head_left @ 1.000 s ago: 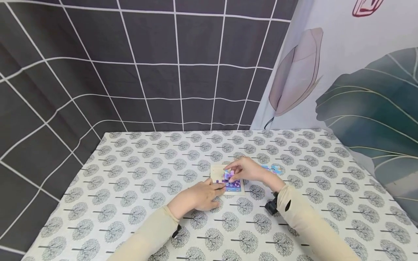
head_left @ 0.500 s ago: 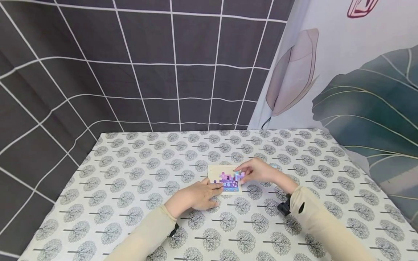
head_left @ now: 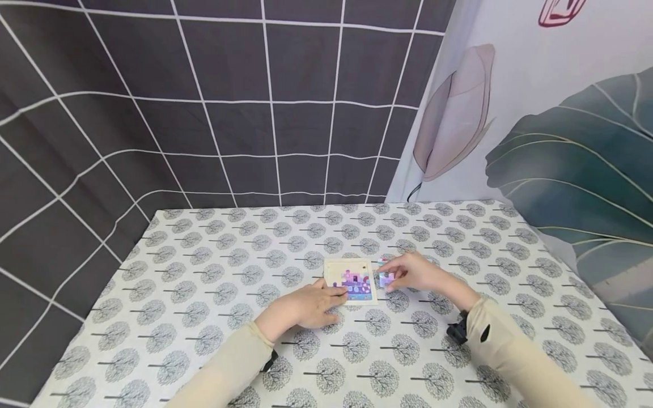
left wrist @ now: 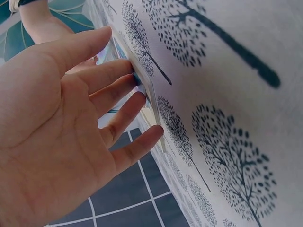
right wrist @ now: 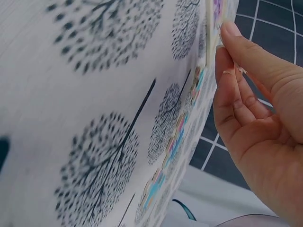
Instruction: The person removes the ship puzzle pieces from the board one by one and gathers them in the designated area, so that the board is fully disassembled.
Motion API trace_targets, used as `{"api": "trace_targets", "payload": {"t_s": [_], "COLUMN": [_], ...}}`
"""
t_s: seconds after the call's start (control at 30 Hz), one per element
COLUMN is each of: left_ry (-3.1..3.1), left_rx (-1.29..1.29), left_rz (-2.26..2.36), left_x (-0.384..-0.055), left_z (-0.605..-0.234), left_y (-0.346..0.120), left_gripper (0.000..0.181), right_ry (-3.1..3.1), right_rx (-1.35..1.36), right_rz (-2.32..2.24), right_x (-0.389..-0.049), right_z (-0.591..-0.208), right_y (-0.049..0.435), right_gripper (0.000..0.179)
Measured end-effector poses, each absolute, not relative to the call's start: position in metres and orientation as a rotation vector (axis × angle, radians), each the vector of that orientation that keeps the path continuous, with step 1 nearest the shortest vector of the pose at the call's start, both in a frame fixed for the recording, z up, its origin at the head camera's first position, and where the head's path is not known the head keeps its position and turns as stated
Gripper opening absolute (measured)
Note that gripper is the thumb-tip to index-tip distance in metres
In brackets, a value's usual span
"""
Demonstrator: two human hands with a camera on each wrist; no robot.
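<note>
A cream puzzle board (head_left: pixel 334 266) lies on the table in the head view, with joined purple, pink and blue pieces (head_left: pixel 357 288) over its lower part. My left hand (head_left: pixel 311 304) rests its fingertips on the board's left side; the left wrist view shows those fingers (left wrist: pixel 125 113) loosely extended at the board's edge (left wrist: pixel 155 111). Just right of the board, my right hand (head_left: pixel 415 272) pinches a purple-blue puzzle piece (head_left: pixel 386 278) between thumb and fingers. In the right wrist view, the fingers (right wrist: pixel 225 90) mostly hide that piece.
Several loose puzzle pieces (right wrist: pixel 176 142) lie in a row on the tree-print cloth (right wrist: pixel 102 156) beside the board. The right hand mostly covers them in the head view. A dark grid curtain (head_left: pixel 224 124) hangs behind the table, a leaf-print one (head_left: pixel 576 164) to the right.
My right hand has moved rightward from over the board to beside it, carrying the puzzle piece and uncovering the joined pieces. The left hand has stayed on the board.
</note>
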State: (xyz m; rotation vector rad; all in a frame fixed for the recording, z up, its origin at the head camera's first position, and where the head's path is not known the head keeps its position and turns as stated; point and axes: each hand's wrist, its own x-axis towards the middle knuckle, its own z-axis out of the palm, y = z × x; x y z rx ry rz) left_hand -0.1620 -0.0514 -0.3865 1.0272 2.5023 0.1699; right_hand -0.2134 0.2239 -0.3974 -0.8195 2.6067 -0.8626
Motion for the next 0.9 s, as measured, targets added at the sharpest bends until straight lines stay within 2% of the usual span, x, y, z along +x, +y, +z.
{"api": "trace_targets", "payload": {"t_s": [0.5,0.9], "left_ry": [2.506,2.506], "left_rx": [1.026,1.01], "left_rz": [0.178,0.199], "left_x": [-0.1625,-0.1616], "left_z": [-0.3867,-0.3874], "left_y": [-0.0512,-0.0515], "left_gripper": [0.055,0.055], "right_ry": [2.605,2.72], "right_rx": [-0.744,-0.855], "right_rz": [-0.815,-0.647], "right_x": [-0.2128,-0.2114], "right_z": [-0.4007,-0.4066], "right_y": [0.2255,0.2274], "right_gripper": [0.043,0.041]}}
